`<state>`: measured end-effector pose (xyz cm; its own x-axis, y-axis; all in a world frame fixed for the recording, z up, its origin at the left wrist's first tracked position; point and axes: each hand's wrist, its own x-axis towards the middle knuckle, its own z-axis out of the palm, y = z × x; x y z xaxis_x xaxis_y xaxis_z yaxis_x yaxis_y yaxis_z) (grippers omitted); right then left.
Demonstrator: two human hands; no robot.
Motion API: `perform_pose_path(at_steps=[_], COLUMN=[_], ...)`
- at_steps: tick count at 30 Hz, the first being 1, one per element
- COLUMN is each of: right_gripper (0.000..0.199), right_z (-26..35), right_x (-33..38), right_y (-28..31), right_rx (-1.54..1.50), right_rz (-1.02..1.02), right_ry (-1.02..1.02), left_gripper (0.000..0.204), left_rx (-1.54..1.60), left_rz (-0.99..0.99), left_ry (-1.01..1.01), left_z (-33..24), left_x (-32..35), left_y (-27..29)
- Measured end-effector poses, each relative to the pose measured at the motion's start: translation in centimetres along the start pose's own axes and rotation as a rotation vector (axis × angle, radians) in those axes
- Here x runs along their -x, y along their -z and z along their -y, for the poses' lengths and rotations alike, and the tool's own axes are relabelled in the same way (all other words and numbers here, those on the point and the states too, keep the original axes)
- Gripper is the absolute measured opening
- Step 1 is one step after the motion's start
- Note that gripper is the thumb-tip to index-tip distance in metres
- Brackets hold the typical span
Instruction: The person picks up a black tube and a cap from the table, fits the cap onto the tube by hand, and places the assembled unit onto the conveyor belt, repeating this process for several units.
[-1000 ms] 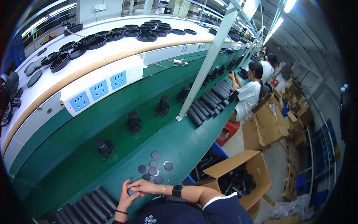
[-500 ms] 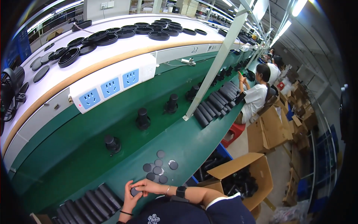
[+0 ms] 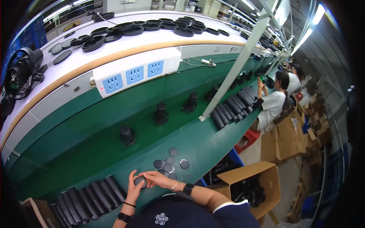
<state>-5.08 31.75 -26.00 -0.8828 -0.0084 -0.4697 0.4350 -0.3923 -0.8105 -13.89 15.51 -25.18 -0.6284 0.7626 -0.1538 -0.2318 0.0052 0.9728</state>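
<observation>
Left hand: your left hand (image 3: 133, 190) is curled part-way, thumb and fingers around a dark disc (image 3: 141, 182).
Right hand: your right hand (image 3: 156, 179) comes in from the other side with fingers bent, tips at the disc's edge; the view is too small to tell whether they pinch it or only rest there.
Disc's place: between your two hands, just above the near side of the green worktop (image 3: 190, 141).
Disc's handling: it looks light and stiff, likely moulded plastic, so expect little give; the smooth face may slide under a fingertip, though it hardly seems fragile.
Where to hold: take the rim at two opposite points, thumb facing fingers, and keep pressure off the flat face.
Loose discs: a small group of discs (image 3: 168, 167) lies just beyond your right hand, some overlapping, so lift one by its free edge.
Tubes: black tubes (image 3: 87, 199) lie side by side to your left.
Farther out: upright black parts (image 3: 161, 114) stand along the back.
</observation>
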Motion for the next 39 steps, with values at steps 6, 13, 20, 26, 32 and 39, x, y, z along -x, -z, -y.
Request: perform_pose_path(at_steps=[6, 13, 20, 26, 32, 39], right_gripper=[0.078, 0.071, 0.07, 0.079, 0.03, 0.063], right_z=[-3.0, -2.4, -2.9, -3.9, 1.5, 4.2], right_x=[1.9, 6.1, 9.2, 12.3, 17.9, 19.5], right_y=[1.3, 2.7, 4.3, 11.9, 23.2, 40.7], right_rx=[0.893, 0.493, 0.439, 0.318, -0.266, 0.35], right_rz=[-0.013, -0.006, 0.01, -0.518, -1.004, -1.407], right_ry=[0.606, 0.338, 0.318, 0.278, 0.3, 0.365], left_gripper=[0.03, 0.03, 0.029, 0.035, 0.022, 0.018], left_rx=[0.648, 0.809, 0.578, 0.511, 0.461, 0.413], left_rz=[-0.059, -0.014, 0.099, 0.002, -0.013, -0.186], left_ry=[0.071, 0.281, 0.24, 0.525, 0.601, 0.624], left_z=[-1.7, -1.8, -1.5, -0.1, 1.8, 2.7], left_x=[0.5, -0.2, -2.0, -2.7, -1.7, -2.3], left_y=[0.2, -2.8, -5.6, -6.3, -4.4, -4.5])
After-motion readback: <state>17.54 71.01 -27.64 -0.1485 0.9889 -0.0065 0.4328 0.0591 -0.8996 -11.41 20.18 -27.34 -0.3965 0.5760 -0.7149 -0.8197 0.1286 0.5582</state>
